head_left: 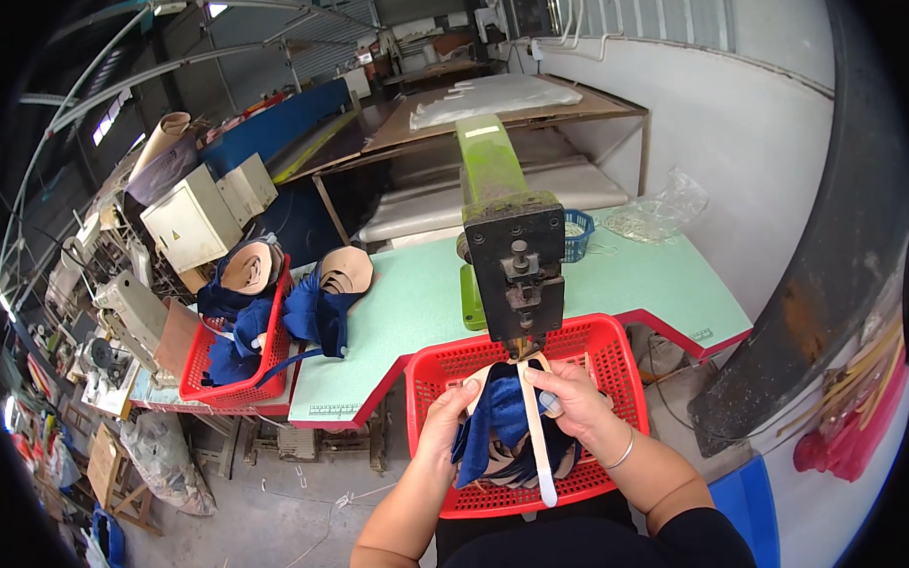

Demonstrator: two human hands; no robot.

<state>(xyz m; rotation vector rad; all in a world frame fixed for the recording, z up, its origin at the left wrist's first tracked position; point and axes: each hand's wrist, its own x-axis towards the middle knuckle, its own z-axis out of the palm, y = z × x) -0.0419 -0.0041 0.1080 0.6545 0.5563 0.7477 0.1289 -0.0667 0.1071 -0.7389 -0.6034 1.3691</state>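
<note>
Below the black head of a green machine (516,251), both hands hold work up to its lower tip. My left hand (452,412) is closed, its thumb pressed on the beige-lined edge of a dark blue fabric piece (505,411). Closed on a narrow beige strap (536,437) with a pale rounded end is my right hand (568,396); the strap hangs down across the blue fabric. Both appear joined at the machine tip, but the join is too small to make out. Under the hands a red plastic basket (627,375) holds more blue and beige pieces.
A pale green tabletop (393,327) with a red edge surrounds the machine. At left stands another red basket (225,391) of blue pieces, with a blue bundle (324,299) beside it. Behind are a small blue basket (577,238) and plastic bag (662,216). A dark pillar (804,296) rises at right.
</note>
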